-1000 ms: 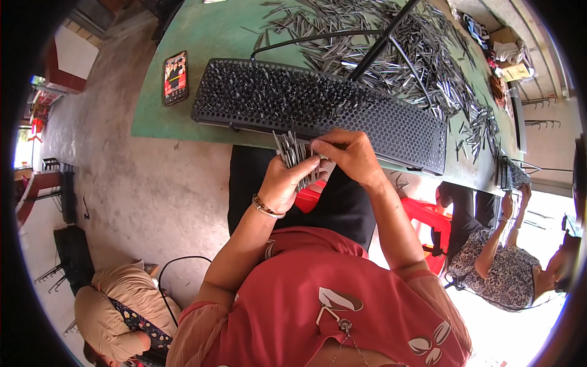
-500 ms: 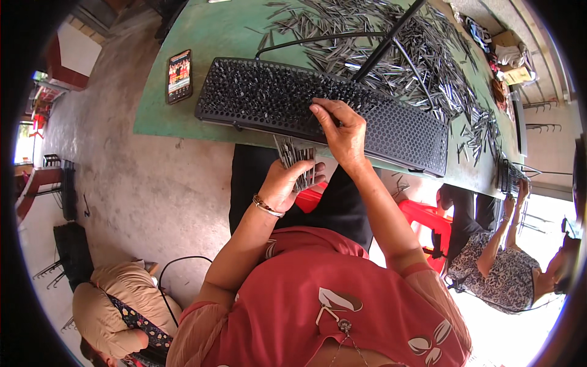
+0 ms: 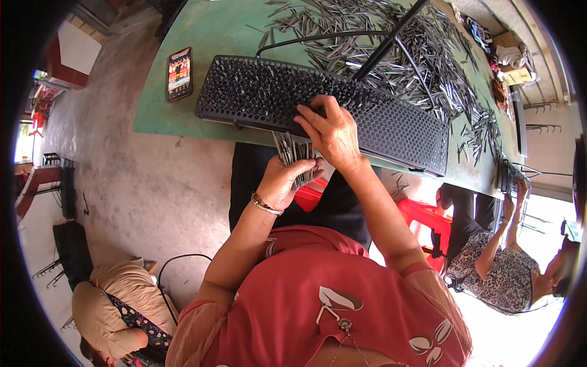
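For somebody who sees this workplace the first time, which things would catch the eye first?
Probably the long black perforated rack at the near edge of the green table, its left part crowded with dark strips. Behind it spreads a heap of loose strips. In front, the left hand holds a bunch of strips, while the right hand is over the rack.

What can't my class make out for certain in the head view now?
Head view:
Middles of the held metal strips: hidden by the left hand.
Whether the right hand holds a strip: its own bent fingers block the grip.
Far side of the strip pile: cut off by the top edge.
Phone screen details: too small.
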The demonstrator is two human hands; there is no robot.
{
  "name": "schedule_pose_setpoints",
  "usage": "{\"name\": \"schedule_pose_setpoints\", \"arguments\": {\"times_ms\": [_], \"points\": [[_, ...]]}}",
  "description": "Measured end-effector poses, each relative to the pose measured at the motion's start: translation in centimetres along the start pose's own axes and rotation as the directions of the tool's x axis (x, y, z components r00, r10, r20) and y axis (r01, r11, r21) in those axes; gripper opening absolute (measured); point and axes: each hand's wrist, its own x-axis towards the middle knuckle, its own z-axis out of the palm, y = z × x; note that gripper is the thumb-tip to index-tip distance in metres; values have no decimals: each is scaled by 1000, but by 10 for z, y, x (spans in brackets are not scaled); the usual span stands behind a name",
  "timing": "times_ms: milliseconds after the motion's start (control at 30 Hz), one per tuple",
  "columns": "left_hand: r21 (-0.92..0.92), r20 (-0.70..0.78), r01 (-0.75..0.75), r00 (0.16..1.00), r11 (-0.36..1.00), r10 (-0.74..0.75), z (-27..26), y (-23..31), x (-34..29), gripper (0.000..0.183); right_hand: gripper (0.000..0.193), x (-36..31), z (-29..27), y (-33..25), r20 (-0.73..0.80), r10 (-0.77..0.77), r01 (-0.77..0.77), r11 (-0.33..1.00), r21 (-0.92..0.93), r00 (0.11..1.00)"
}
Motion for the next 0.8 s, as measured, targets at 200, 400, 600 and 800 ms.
{"name": "schedule_pose_setpoints", "arguments": {"times_ms": [200,400,600,800], "points": [[-8,3,-28,1000,1000,28,6,3,-1,19,24,1,-9,-1,39,83,-85,994,68,996],[11,13,-88,996,996,88,8,6,-2,17,18,-10,-39,-2,386,309,-449,819,357,869],[119,73,-73,995,990,65,9,5,1,17,14,-21,-43,0,430,377,-566,643,516,820],[160,71,-84,995,984,73,9,0,2,17,14,-18,-47,0,535,349,-619,613,491,769]]}}
